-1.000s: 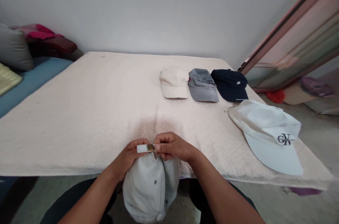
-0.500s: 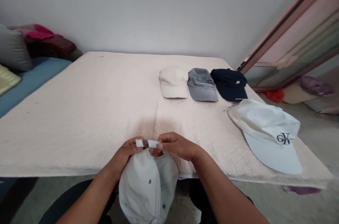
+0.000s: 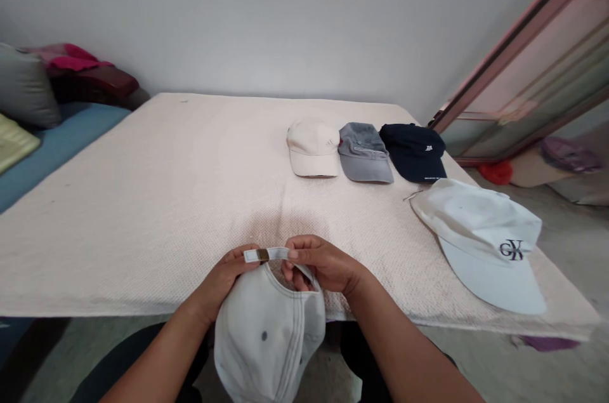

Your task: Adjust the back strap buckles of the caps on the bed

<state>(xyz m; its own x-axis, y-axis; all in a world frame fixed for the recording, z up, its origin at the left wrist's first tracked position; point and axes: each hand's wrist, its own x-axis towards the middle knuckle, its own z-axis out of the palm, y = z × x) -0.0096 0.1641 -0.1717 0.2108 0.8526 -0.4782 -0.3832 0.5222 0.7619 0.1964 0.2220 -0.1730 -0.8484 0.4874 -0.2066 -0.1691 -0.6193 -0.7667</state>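
A white baseball cap (image 3: 259, 333) hangs at the table's front edge, its back opening turned up toward the far side. Across that opening runs the cap's strap (image 3: 278, 254), which has a brown metal buckle (image 3: 262, 255). My left hand (image 3: 227, 276) pinches the buckle end of the strap, its fingers behind the cap. My right hand (image 3: 318, 263) grips the strap's other end between thumb and forefinger, with its lower fingers inside the opening. The cap's brim is out of sight below.
On the cloth-covered table (image 3: 157, 200) a beige cap (image 3: 314, 146), a grey cap (image 3: 365, 152) and a navy cap (image 3: 413, 152) stand in a row. A larger white cap (image 3: 485, 238) lies at the right edge. A grey wall rises behind; cushions (image 3: 28, 89) are at far left.
The back opening of the cap in my hands shows wider, and the cap body has turned slightly. Both hands keep their hold on the strap; the other caps have not moved.
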